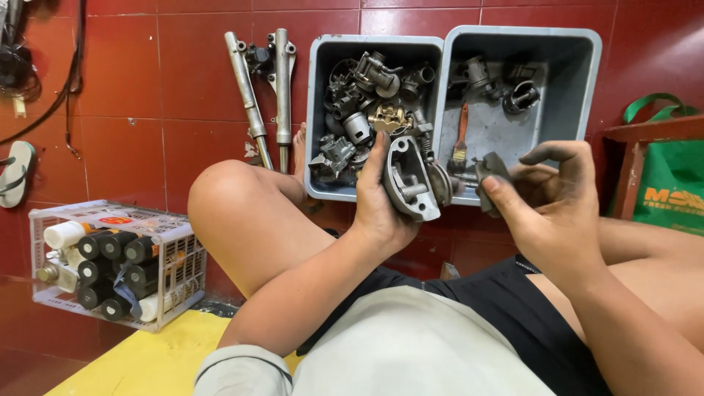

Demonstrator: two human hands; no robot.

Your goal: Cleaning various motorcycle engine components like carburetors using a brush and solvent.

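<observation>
Both hands are working over the person's lap, above a red tiled floor [147, 132]. The left hand [381, 213] is gripping a grey cast-metal engine part [407, 180] with a rounded flange, fingers wrapping behind it and the thumb lying along its left edge. The right hand [546, 202], smudged with dark grease, is pinching a small dark metal piece [490, 172] between thumb and fingers, just beside the cast part. Two grey plastic tubs are sitting side by side beyond the hands: the left tub [317, 110] is holding a heap of metal engine parts, while the right tub [579, 73] is holding a few parts and a brush with an orange handle [462, 136]. Two fork tubes [264, 88] are lying on the floor left of the tubs. A white wire basket [44, 242] of black-capped cans is standing by the left knee, and a green bag [671, 183] is sitting at far right.
</observation>
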